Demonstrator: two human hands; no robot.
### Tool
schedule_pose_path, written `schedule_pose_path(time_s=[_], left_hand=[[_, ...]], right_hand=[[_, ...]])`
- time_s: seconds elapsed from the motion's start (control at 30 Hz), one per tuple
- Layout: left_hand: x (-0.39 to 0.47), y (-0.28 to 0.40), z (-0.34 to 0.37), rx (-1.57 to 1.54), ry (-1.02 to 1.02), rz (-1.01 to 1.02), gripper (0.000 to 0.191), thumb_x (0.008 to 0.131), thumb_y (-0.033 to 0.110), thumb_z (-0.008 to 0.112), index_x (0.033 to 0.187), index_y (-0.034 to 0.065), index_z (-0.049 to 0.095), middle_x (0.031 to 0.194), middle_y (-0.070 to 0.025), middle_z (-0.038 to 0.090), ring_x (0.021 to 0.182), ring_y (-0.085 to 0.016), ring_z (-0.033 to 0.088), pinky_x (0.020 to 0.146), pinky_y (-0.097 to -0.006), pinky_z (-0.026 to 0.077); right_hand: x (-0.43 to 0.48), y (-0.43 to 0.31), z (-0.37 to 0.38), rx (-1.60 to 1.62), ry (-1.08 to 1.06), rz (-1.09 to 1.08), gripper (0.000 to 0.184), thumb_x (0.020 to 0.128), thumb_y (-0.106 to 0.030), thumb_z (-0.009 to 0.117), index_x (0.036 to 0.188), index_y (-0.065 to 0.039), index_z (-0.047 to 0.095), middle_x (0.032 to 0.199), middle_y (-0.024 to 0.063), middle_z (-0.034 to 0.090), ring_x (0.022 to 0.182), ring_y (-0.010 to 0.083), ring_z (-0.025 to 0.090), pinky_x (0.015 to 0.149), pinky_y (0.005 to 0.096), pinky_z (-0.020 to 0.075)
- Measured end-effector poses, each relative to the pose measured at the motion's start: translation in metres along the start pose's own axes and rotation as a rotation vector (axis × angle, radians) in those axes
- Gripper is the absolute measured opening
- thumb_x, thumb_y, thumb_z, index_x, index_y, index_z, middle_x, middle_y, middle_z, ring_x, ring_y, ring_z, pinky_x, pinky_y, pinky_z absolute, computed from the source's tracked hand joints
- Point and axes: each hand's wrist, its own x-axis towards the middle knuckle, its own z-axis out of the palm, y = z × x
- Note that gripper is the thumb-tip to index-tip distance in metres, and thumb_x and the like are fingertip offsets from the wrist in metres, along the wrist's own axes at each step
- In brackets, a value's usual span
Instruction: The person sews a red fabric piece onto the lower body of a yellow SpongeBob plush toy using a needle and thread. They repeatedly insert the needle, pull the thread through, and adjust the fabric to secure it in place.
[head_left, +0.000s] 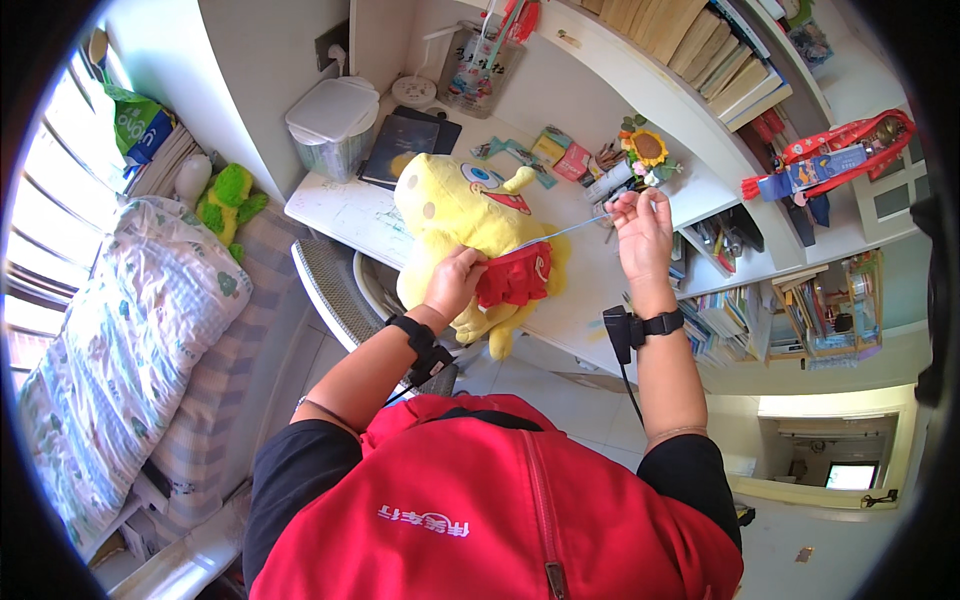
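Note:
A yellow plush toy (450, 202) with blue eyes and an open red mouth lies at the desk's front edge. Red fabric (517, 276) with a pale mark covers its lower body. My left hand (454, 281) pinches the left edge of this red fabric. Raised to the right of the toy, my right hand (642, 217) holds the end of a light blue thread (574, 226) between thumb and fingertips. The thread runs taut down to the fabric's upper edge. Whether a needle is at the thread's end cannot be told.
On the white desk (337, 214) stand a lidded plastic container (334, 124), dark notebooks (405, 146), small boxes (562, 156) and a sunflower decoration (649, 148). A chair (330, 292) is at the desk's front left. Bookshelves rise at the right, a bed (142, 337) lies left.

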Motion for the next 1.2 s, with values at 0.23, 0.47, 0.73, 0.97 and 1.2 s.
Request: schedule_pose_path(time_s=[0.23,0.47,0.73,0.97,1.2], left_hand=[[0.006,0.01,0.001,-0.269,0.093,-0.185,0.007,0.09,-0.001,0.058,0.096,0.0002,0.059,0.095,-0.0097,0.053,0.072,-0.021,0.063,0.06,-0.029,0.056],[0.023,0.006,-0.02,-0.251,0.069,-0.209,0.009,0.089,0.0,0.06,0.097,-0.0001,0.063,0.083,-0.0078,0.062,0.07,-0.018,0.065,0.061,-0.0293,0.055],[0.044,0.028,-0.05,0.101,-0.122,0.206,0.013,0.08,0.004,0.067,0.092,0.0027,0.065,0.083,-0.0137,0.061,0.078,-0.031,0.062,0.071,-0.0362,0.052],[0.014,0.016,-0.042,0.293,0.03,0.304,0.012,0.073,0.006,0.07,0.082,0.0051,0.063,0.079,-0.011,0.057,0.075,-0.033,0.059,0.067,-0.0403,0.05],[0.016,0.013,-0.035,0.472,0.094,0.386,0.016,0.073,0.008,0.068,0.085,0.0073,0.058,0.079,-0.0082,0.057,0.074,-0.029,0.061,0.062,-0.0395,0.052]], right_hand=[[0.008,-0.004,-0.028,0.114,0.16,-0.118,0.009,0.098,-0.017,0.057,0.103,-0.012,0.052,0.09,0.0072,0.064,0.079,0.0161,0.059,0.077,0.0356,0.0513],[0.0,0.01,-0.022,-0.668,-0.142,-0.058,0.011,0.094,-0.008,0.058,0.105,-0.008,0.057,0.088,0.0065,0.064,0.075,0.0123,0.06,0.067,0.0293,0.0495],[-0.043,0.091,0.057,-1.171,-0.544,-0.53,0.014,0.083,-0.005,0.062,0.097,-0.005,0.061,0.085,0.0149,0.06,0.08,0.0364,0.061,0.071,0.041,0.0517],[-0.057,0.116,0.039,-1.131,-0.588,-0.426,0.013,0.078,-0.007,0.067,0.085,-0.007,0.056,0.081,0.0091,0.059,0.074,0.0329,0.06,0.064,0.0421,0.0502],[-0.062,0.119,0.039,-1.06,-0.471,-0.434,0.013,0.077,-0.002,0.067,0.084,-0.005,0.057,0.078,0.0095,0.059,0.069,0.0288,0.061,0.061,0.038,0.0501]])
